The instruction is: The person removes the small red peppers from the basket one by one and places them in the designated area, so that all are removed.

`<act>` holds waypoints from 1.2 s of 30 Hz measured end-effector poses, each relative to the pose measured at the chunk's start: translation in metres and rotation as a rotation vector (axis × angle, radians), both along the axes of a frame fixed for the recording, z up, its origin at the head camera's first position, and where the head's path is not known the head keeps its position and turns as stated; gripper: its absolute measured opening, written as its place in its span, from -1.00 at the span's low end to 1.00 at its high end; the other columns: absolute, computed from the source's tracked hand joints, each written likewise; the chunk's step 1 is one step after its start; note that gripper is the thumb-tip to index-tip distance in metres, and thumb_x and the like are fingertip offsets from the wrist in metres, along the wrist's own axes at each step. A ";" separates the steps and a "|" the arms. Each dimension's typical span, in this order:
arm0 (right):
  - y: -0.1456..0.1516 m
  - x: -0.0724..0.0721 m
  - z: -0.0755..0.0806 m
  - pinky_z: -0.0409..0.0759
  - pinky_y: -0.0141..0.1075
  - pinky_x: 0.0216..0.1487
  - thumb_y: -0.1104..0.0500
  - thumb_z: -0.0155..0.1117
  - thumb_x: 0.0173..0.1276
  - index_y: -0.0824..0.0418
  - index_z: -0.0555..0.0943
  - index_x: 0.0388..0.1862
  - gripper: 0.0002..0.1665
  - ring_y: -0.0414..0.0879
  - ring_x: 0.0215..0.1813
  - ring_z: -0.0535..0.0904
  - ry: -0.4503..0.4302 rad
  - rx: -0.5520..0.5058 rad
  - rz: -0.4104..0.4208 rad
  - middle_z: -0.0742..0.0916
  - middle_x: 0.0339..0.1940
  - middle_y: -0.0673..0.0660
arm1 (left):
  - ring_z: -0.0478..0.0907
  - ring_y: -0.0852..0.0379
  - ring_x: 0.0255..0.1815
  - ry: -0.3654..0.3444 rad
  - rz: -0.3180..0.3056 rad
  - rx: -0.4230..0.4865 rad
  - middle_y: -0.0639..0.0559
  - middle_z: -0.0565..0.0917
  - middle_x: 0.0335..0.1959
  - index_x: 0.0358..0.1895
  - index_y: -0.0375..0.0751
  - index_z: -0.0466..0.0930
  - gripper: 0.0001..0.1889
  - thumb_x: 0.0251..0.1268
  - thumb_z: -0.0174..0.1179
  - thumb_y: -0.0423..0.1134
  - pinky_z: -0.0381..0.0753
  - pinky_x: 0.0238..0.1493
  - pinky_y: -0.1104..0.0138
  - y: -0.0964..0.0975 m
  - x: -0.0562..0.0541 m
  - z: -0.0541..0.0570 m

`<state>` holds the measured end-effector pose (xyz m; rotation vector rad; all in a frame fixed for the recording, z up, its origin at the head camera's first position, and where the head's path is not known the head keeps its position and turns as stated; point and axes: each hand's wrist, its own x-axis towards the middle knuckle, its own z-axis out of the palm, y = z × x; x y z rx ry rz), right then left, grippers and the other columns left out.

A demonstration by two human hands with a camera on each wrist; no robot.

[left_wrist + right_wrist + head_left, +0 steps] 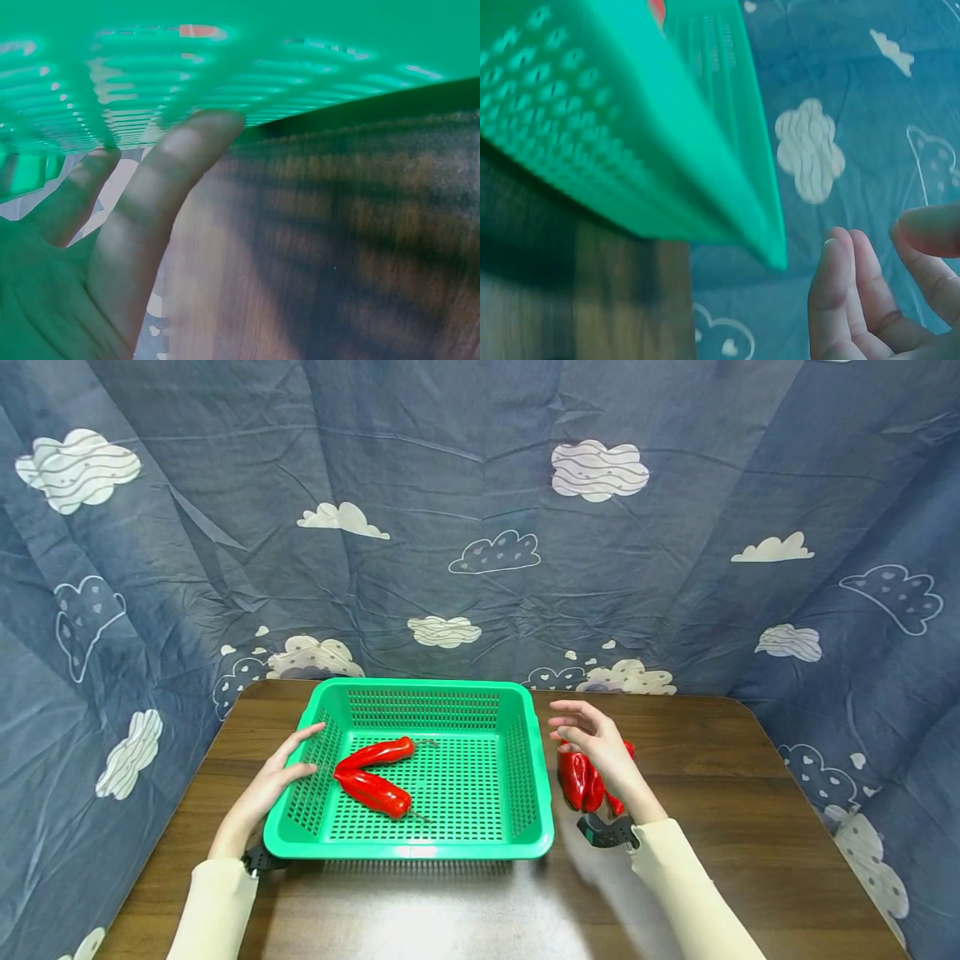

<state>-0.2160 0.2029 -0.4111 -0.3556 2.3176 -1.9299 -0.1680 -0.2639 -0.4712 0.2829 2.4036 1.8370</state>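
A green perforated plastic basket (408, 852) stands on the table, with two long red peppers (375, 792) lying inside toward its left wall, stems pointing right. My left hand (266, 785) is at the basket's left side, its extended fingers and thumb overlapping the rim. In the left wrist view, the extended fingers (161, 187) show right at the slotted wall. Just off the basket's right rim, my right hand (592, 739) hovers with fingers loosely bent and nothing in them. Below it lie several more red peppers (576, 781), partly hidden by the hand and forearm.
The brown wooden table (712, 793) extends right of the peppers and in front of the basket. A blue curtain (480, 593) with white clouds hangs right behind the table's back edge. Black wrist straps (606, 832) sit on both wrists.
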 end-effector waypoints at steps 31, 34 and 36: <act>-0.104 -0.001 0.003 0.52 0.13 -0.04 0.37 0.06 0.38 0.39 0.50 0.14 -0.64 -0.04 -0.18 0.62 -0.088 0.009 0.256 0.64 -0.08 0.27 | -0.04 -0.21 0.41 -0.052 0.004 -0.010 -0.20 -0.12 0.52 0.49 -0.15 0.05 -0.36 0.36 -0.02 -0.37 0.28 0.13 0.11 0.000 0.000 -0.001; -0.111 -0.001 0.002 0.53 0.12 -0.05 0.38 0.06 0.37 0.41 0.50 0.13 -0.65 -0.05 -0.21 0.63 -0.099 0.009 0.264 0.65 -0.10 0.26 | -0.08 -0.22 0.42 -0.047 0.004 -0.004 -0.20 -0.12 0.52 0.49 -0.17 0.06 -0.36 0.35 -0.02 -0.38 0.22 0.18 0.00 0.001 0.000 0.000; -0.116 0.000 0.001 0.53 0.11 -0.05 0.37 0.06 0.37 0.40 0.51 0.11 -0.66 -0.04 -0.21 0.63 -0.108 0.014 0.269 0.65 -0.12 0.26 | -0.11 -0.24 0.43 -0.041 0.002 0.004 -0.21 -0.12 0.52 0.48 -0.19 0.06 -0.36 0.35 -0.01 -0.39 0.14 0.20 -0.10 0.001 0.000 0.001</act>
